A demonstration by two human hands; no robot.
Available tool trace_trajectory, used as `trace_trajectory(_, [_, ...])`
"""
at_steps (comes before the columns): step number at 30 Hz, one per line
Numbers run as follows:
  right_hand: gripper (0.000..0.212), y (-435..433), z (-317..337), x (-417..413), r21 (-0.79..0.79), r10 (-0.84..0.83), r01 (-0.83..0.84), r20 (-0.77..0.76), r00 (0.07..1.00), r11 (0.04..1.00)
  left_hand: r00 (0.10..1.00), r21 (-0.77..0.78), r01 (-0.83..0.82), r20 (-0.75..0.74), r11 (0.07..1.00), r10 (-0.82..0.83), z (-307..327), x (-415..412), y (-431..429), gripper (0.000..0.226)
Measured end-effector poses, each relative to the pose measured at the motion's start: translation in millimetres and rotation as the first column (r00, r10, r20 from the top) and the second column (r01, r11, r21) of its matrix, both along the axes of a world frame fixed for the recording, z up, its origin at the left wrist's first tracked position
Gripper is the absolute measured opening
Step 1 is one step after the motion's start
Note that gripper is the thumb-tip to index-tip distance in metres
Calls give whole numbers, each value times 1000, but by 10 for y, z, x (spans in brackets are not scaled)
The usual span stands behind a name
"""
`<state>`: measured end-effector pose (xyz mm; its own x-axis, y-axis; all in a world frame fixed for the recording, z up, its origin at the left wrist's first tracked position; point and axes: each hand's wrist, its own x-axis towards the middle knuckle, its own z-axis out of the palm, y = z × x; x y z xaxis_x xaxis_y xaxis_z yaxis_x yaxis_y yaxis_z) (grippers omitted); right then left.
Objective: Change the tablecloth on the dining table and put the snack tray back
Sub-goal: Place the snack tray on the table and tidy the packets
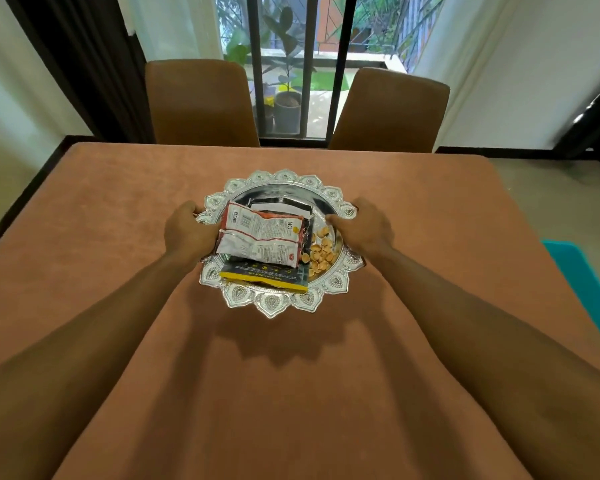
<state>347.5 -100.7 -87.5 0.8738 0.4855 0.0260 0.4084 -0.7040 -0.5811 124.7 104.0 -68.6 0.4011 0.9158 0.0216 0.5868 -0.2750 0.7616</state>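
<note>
An ornate silver snack tray (271,303) with a scalloped rim is over the middle of the table, its shadow falling on the cloth just below it. It carries a red and white snack packet (262,237), a black and yellow packet (264,277) and a small heap of nut shells (321,254). My left hand (187,232) grips the tray's left rim. My right hand (362,226) grips the right rim, thumb over the edge. A brown tablecloth (291,393) covers the whole dining table.
Two brown chairs (201,102) (388,112) stand at the table's far side, before a barred window with potted plants. A teal object (589,296) lies off the right edge of the table. Floor shows at the left and right.
</note>
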Motion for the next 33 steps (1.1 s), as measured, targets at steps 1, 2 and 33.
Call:
trace_trajectory(1, [58, -4, -8, 12, 11, -8, 8, -7, 1000, 1000, 1000, -12, -9, 26, 1000, 10, -13, 6, -17, 24])
trace_trajectory(2, [56, -11, -13, 19, 18, -11, 11, -14, 1000, 1000, 999, -25, -16, 46, 1000, 17, -15, 14, -31, 24])
trace_trajectory(33, [14, -201, 298, -860, -28, 418, -425, 249, 874, 905, 587, -15, 684, -582, 729, -563, 213, 84, -623, 117])
